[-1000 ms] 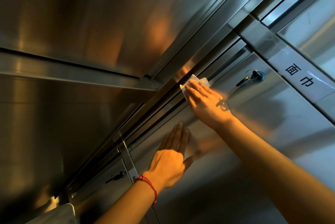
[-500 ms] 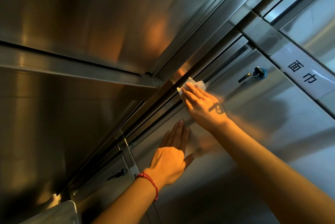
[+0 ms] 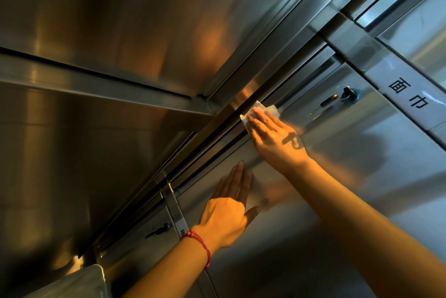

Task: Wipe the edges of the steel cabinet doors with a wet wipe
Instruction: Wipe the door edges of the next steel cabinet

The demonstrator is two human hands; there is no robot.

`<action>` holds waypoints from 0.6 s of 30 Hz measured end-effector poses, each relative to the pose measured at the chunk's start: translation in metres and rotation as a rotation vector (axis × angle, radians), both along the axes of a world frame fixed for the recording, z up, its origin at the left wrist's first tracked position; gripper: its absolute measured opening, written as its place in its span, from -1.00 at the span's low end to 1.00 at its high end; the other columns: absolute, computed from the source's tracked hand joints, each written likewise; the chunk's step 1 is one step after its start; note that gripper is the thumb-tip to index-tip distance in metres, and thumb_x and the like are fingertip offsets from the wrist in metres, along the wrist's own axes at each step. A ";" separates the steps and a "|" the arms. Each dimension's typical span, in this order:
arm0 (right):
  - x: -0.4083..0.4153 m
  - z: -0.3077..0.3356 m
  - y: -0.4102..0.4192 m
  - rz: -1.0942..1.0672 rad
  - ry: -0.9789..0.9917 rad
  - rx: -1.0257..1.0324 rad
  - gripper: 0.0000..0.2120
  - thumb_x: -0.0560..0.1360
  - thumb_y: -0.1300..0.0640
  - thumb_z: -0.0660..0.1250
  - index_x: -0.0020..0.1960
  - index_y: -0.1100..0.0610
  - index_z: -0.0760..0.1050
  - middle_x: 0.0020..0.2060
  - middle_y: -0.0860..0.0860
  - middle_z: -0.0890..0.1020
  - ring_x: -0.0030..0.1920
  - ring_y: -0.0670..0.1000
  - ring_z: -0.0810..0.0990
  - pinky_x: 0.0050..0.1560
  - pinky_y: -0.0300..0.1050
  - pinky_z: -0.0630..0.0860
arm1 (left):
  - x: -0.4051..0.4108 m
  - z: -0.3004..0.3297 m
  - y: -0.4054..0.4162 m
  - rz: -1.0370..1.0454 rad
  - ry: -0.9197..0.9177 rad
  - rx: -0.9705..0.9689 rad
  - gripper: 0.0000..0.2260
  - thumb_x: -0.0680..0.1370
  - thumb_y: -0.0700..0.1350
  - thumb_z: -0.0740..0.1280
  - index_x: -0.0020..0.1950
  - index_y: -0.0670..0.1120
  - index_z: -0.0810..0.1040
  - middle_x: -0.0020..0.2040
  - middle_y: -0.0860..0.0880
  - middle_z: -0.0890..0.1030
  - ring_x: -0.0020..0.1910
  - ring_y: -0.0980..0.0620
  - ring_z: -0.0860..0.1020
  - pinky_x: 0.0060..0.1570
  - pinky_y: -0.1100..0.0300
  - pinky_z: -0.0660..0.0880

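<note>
My right hand (image 3: 275, 136) lies flat with straight fingers on a white wet wipe (image 3: 271, 109), pressing it against the top edge of a steel cabinet door (image 3: 362, 177). Most of the wipe is hidden under the fingers. My left hand (image 3: 226, 210), a red bead bracelet on its wrist, rests flat and open on the same door's face, lower and to the left of the right hand.
A key (image 3: 347, 94) hangs in the door's lock right of the wipe. A label strip with black characters (image 3: 407, 96) runs along the frame. A second lock with a key (image 3: 158, 231) sits on the door at lower left. Steel panels fill the upper left.
My right hand has slid the wipe a short way along the door's top edge, toward the left. The left hand stays planted on the door.
</note>
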State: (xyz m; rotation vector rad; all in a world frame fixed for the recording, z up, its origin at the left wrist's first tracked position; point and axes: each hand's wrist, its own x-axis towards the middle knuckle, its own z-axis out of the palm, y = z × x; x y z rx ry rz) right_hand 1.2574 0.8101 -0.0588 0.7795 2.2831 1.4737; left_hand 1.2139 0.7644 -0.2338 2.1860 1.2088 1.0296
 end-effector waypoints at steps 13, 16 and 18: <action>0.000 -0.023 -0.001 -0.002 0.008 -0.013 -0.66 0.28 0.30 0.53 0.05 0.26 0.63 0.05 0.19 0.63 0.13 0.15 0.58 0.08 0.02 0.53 | 0.004 -0.022 -0.003 0.033 -0.001 -0.020 -0.33 0.60 0.20 -0.02 0.35 -0.03 -0.48 0.35 -0.02 -0.53 0.35 -0.03 -0.51 0.28 0.15 -0.53; 0.000 -0.030 0.001 -0.012 -0.032 -0.070 -0.67 0.30 0.21 0.54 0.05 0.16 0.65 0.06 0.10 0.64 0.14 0.06 0.58 0.13 -0.09 0.48 | 0.003 -0.023 -0.003 0.027 0.026 -0.039 -0.33 0.60 0.21 -0.02 0.36 -0.04 -0.47 0.36 -0.03 -0.52 0.37 -0.05 -0.49 0.29 0.15 -0.52; -0.001 -0.028 0.002 0.007 -0.053 -0.034 -0.76 0.37 0.17 0.47 0.05 0.10 0.65 0.06 0.05 0.65 0.14 0.01 0.58 0.14 -0.14 0.47 | 0.002 -0.024 -0.003 0.018 0.031 -0.050 -0.33 0.60 0.21 -0.02 0.36 -0.05 -0.46 0.37 -0.05 -0.50 0.38 -0.05 -0.46 0.31 0.13 -0.49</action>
